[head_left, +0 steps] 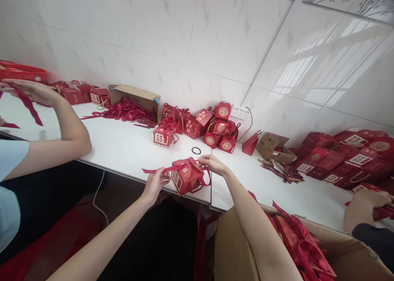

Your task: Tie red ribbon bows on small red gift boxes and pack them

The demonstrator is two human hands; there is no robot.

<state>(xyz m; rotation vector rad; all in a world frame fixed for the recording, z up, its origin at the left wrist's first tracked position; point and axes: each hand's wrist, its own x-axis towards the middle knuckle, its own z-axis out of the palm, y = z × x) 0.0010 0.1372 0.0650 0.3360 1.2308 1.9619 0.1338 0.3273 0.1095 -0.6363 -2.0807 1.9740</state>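
Observation:
A red gift box point(188, 180) with gold and white markings sits at the table's front edge, between my two hands. A dark red ribbon point(177, 168) runs across its top. On the box's left, my left hand point(156, 184) is closed on the ribbon, and a loose tail sticks out past its fingers. My right hand point(212, 165) pinches the ribbon at the upper right of the box, where a loop hangs down beside it. Part of the ribbon on top is too small to make out clearly.
Finished-looking red boxes point(164, 134) stand along the wall. A cardboard box point(135, 93) spills ribbons at the back left. A black ring point(196, 150) lies behind my box. An open carton point(237, 248) stands beneath my right arm. Co-workers' arms point(66, 125) reach in from both sides.

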